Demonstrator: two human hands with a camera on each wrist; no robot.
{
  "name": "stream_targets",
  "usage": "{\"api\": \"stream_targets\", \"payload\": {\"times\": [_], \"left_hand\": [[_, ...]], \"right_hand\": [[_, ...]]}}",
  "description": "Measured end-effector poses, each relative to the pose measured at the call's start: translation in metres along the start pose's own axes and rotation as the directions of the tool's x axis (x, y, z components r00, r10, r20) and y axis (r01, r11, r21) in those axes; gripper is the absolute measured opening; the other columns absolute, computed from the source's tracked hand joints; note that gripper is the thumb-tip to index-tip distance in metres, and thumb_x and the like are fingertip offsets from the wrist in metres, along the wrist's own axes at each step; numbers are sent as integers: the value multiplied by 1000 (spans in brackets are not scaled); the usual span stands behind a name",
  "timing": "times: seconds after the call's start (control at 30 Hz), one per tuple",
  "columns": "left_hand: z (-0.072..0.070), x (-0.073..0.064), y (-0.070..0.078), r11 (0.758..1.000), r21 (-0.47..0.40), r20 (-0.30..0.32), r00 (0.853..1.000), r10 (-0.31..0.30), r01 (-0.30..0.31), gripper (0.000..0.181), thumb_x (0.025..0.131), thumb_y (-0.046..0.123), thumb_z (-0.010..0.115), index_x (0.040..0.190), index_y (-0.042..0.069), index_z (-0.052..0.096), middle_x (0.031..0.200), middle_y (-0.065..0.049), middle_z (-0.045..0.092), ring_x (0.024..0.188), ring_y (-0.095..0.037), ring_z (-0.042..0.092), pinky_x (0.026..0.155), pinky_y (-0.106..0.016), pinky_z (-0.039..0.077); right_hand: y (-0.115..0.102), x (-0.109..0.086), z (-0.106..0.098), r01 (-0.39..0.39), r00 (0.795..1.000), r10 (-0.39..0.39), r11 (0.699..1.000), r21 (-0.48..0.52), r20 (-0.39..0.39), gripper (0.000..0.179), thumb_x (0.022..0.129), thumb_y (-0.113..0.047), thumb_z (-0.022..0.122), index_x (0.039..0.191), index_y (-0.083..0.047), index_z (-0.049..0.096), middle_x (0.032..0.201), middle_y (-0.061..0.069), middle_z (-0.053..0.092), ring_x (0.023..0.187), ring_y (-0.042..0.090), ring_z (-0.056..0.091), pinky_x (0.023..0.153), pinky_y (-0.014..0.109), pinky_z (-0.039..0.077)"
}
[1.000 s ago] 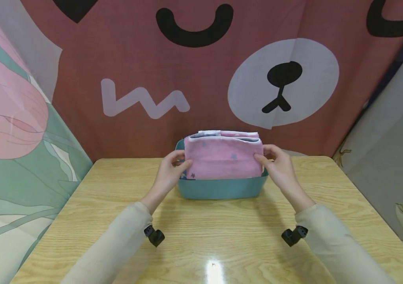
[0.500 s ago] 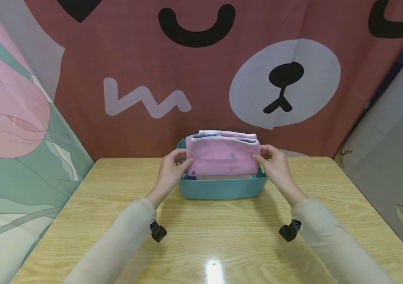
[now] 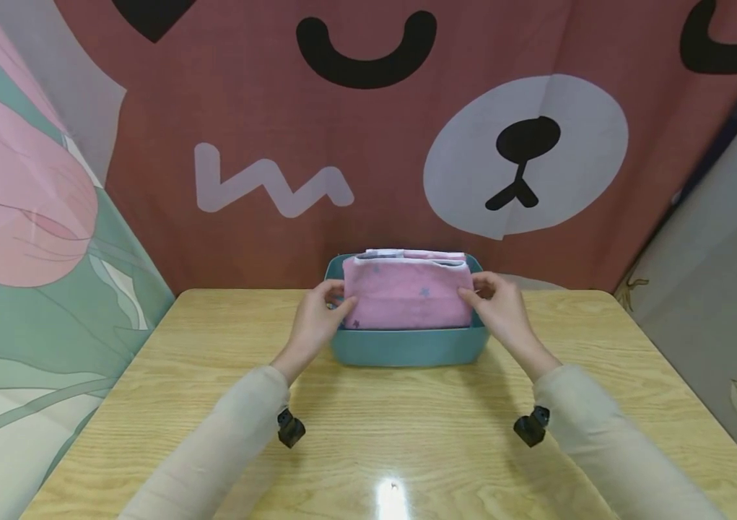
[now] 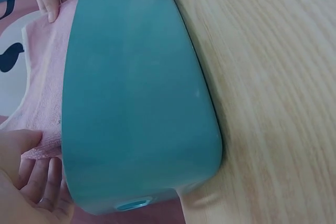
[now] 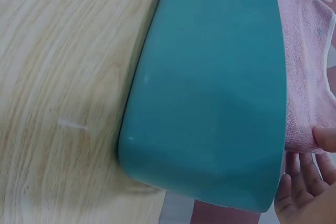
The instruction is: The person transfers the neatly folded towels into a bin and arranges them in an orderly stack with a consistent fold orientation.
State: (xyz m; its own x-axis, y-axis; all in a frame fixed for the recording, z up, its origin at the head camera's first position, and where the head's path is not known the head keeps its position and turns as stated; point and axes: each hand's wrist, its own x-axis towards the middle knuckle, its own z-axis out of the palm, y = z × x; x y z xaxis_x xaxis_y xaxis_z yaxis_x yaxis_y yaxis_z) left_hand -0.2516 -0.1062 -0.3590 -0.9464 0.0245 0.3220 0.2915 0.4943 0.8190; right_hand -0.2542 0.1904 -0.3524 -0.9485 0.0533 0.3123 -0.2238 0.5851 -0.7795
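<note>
A folded pink towel with white edging and small stars stands on edge, its lower part inside a teal basket. My left hand pinches the towel's left end, thumb on the front face and fingers behind. At the other end my right hand pinches it the same way. The left wrist view shows the left hand right at the basket's rim, with the thumb on the terry cloth. In the right wrist view the right hand grips the towel beside the rim.
The basket stands near the back edge of a wood-grain table. Behind it hangs a reddish-brown curtain with a cartoon bear print. A floral cloth hangs at the left and a grey one at the right.
The towel dipped slightly away from the basket's front rim, then sank lower into the basket, both hands moving down with it. The hands have also come a little closer together.
</note>
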Motion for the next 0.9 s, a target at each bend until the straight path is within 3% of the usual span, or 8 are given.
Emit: {"api": "stream_targets", "payload": {"times": [0.13, 0.3, 0.57, 0.9], "left_hand": [[0, -2, -2, 999, 43, 9, 1000, 1, -1, 29, 92, 16, 72, 117, 2, 67, 101, -10, 69, 92, -23, 63, 80, -37, 53], [1, -5, -5, 996, 89, 29, 1000, 0, -2, 31, 94, 20, 71, 121, 5, 66, 102, -8, 68, 96, -22, 62, 81, -36, 53], [1, -7, -9, 994, 109, 38, 999, 11, -15, 34, 94, 21, 71, 123, 6, 64, 103, -7, 68, 97, -21, 61, 81, -36, 53], [3, -10, -10, 969, 212, 42, 992, 117, -123, 35, 92, 18, 73, 122, 3, 65, 106, -10, 70, 100, -25, 65, 86, -40, 53]], "right_hand": [[3, -1, 4, 17, 1000, -17, 1000, -21, 8, 29, 95, -19, 69, 116, 1, 67, 101, 16, 68, 89, 25, 60, 66, 27, 46], [6, -3, 8, 35, 999, -35, 999, -30, 15, 29, 95, -17, 69, 117, 2, 66, 101, 16, 69, 91, 27, 62, 73, 33, 47], [8, -6, 11, 41, 999, -40, 999, -35, 31, 29, 95, -17, 69, 117, 2, 66, 101, 16, 68, 93, 27, 61, 77, 36, 47], [8, -10, 12, 65, 998, -64, 995, -75, 25, 30, 94, -15, 70, 117, 3, 65, 101, 18, 68, 95, 32, 60, 77, 39, 47]]}}
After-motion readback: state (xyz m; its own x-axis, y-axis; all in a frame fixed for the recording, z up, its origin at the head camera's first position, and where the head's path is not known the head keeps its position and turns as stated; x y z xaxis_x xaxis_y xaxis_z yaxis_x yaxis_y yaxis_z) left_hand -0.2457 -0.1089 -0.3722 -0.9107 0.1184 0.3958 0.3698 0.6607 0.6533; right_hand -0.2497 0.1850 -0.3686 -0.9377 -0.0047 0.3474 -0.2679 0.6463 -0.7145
